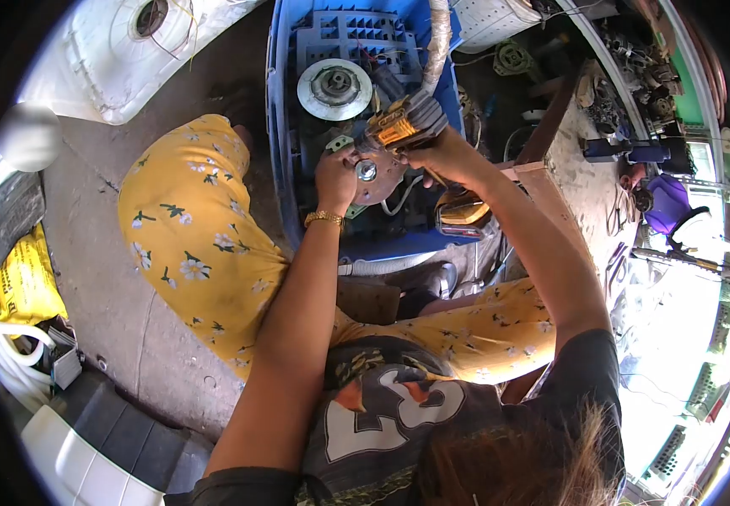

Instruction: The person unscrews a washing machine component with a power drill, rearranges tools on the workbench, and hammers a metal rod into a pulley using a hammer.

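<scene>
My right hand [445, 158] is wrapped round the grip of a yellow and black cordless drill [398, 122], whose yellow-black battery [463, 211] shows below. The drill's nose points left, toward my left hand [337, 175]. That hand's fingers are curled at the edge of a round brownish metal plate [379, 177]; what they pinch is hidden. A shiny bolt or nut [366, 169] sits on the plate beside them. Just above lies a pale round pulley-like wheel [334, 88] with a dark hub. All of this is inside a blue plastic housing [274, 110].
A grey corrugated hose [439, 38] runs down into the housing. White plastic tub-like part [112, 76] stands upper left, with a yellow bag [27, 278] below it. Right, a wooden board [550, 194] borders shelves of parts and a purple object [667, 204]. My knees flank the housing.
</scene>
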Demonstrator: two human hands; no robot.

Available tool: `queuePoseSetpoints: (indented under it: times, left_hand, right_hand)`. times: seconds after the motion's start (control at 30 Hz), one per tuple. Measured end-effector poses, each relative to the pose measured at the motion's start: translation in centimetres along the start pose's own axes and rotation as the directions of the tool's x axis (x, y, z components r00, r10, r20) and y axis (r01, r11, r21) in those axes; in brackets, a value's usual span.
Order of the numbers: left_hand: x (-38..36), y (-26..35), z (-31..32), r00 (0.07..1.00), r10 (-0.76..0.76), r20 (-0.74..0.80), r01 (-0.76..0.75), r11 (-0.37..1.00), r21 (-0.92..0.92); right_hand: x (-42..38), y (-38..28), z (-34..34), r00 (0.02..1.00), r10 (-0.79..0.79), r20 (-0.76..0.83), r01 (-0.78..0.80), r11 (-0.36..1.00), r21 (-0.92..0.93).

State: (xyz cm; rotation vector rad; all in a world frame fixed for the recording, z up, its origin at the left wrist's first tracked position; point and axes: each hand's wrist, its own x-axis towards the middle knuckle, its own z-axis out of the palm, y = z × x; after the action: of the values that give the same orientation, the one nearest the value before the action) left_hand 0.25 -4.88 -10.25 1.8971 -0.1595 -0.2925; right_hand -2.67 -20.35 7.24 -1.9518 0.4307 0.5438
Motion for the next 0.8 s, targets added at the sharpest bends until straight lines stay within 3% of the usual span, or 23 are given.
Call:
queuePoseSetpoints:
  times: [0.03,0.23,0.33,0.37,0.5,0.6,0.7,0.8]
  left_hand:
    - [0.2,-0.1,0.0,0.999,-0.028,0.043,0.029,0.999,-0.041]
    - [0.6,-1.9,1.2,0.989,0.115,-0.092,-0.107,0.990,0.089]
    - [-0.1,0.3,0.4,0.964,0.007,-0.264,-0.017,0.999,-0.036]
    - [-0.3,1.6,-0.2,0.953,-0.189,-0.238,0.152,0.975,-0.164]
    - [0.4,-0.6,-0.3,0.882,-0.345,-0.320,0.211,0.898,-0.387]
    - [-0.2,-1.9,0.4,0.905,-0.311,-0.291,0.203,0.916,-0.347]
    - [0.2,-4.6,1.3,0.890,-0.371,-0.265,0.154,0.792,-0.591]
    - [0.3,-4.4,0.2,0.866,-0.499,-0.008,0.150,0.274,-0.950]
  right_hand:
    - [0.0,-0.1,-0.1,1.000,0.003,0.005,-0.003,1.000,-0.009]
    - [0.6,0.1,-0.1,0.999,-0.029,0.016,0.030,0.998,-0.052]
    - [0.5,-0.3,0.0,0.999,0.017,0.033,-0.015,0.997,-0.078]
    - [0.5,-0.7,0.0,0.998,0.041,0.048,-0.035,0.993,-0.113]
    - [1.6,-0.9,0.4,0.999,0.025,0.043,-0.017,0.984,-0.179]
    - [2.4,-0.6,0.0,0.998,0.016,0.068,-0.005,0.987,-0.161]
    - [2.5,-0.9,-0.3,0.994,0.051,0.098,-0.032,0.981,-0.189]
    - [2.3,-1.0,-0.2,0.995,0.033,0.096,-0.007,0.967,-0.253]
